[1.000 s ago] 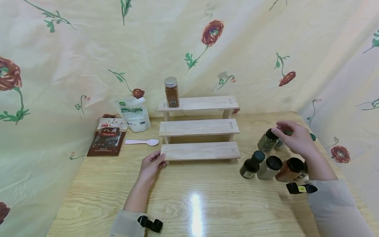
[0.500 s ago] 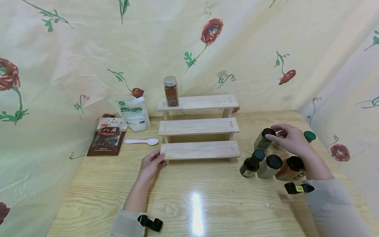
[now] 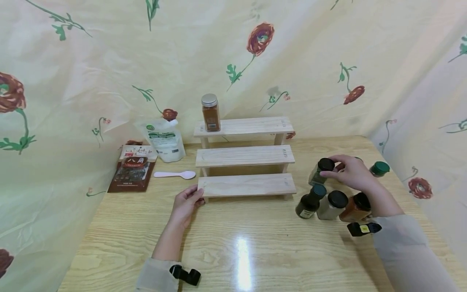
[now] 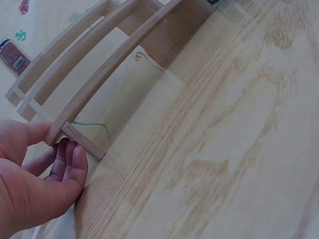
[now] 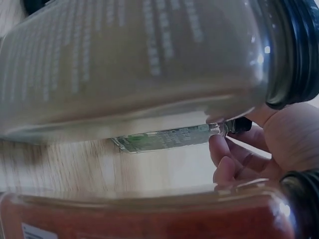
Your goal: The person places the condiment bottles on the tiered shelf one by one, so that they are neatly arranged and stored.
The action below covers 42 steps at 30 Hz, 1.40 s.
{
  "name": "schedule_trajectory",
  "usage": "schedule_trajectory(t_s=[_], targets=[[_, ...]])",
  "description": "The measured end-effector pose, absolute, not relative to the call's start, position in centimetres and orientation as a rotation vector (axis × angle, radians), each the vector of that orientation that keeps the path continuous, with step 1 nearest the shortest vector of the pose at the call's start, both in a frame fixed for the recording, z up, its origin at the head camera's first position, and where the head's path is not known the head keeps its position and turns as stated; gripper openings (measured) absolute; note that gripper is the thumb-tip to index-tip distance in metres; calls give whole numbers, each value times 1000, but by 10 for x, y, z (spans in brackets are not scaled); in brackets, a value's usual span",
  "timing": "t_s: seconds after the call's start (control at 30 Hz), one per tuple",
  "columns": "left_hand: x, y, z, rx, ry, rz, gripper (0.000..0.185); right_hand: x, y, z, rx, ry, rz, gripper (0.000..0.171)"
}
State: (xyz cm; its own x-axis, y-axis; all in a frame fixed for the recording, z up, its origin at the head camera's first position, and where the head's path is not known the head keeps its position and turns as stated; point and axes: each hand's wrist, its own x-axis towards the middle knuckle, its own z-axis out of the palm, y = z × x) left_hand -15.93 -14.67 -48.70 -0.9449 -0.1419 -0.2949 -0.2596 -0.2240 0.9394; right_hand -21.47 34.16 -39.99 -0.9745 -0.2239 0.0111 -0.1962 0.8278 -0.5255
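Right hand: the right hand (image 3: 351, 174) pinches the black cap of a green-filled spice jar (image 3: 316, 172), right of centre in the head view, on the table (image 3: 255, 243).
Left hand: the left hand (image 3: 186, 205) steadies the lower left corner of the stepped wooden rack (image 3: 246, 185), thumb and fingers curled on the bottom step.
Done: one silver-capped brown jar (image 3: 211, 113) stands on the top step (left end).
Left: a dark bottle (image 3: 310, 202), grey jar (image 3: 332, 206), red jar (image 3: 355, 207) and green-capped jar (image 3: 378, 168) wait on the table, lower right.
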Motion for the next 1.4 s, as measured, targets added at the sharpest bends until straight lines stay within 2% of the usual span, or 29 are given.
schedule_trajectory(t_s=[0.37, 0.63, 0.87, 1.17, 1.4], targets=[[-159, -147, -488, -485, 1901, 2348, 41, -213, 344, -391, -419, 3074, -948, 47], [-158, -145, -485, -481, 1905, 2353, 41, -211, 338, -370, -304, 3031, -1074, 63], [-157, -146, -486, -464, 1908, 2356, 41, -215, 330, -353, -318, 3121, -1175, 49], [-158, -146, -485, -466, 1900, 2366, 42, -223, 316, -333, -289, 3125, -1254, 54], [-158, -146, -486, -466, 1922, 2347, 40, -229, 305, -321, -335, 3137, -1292, 48]])
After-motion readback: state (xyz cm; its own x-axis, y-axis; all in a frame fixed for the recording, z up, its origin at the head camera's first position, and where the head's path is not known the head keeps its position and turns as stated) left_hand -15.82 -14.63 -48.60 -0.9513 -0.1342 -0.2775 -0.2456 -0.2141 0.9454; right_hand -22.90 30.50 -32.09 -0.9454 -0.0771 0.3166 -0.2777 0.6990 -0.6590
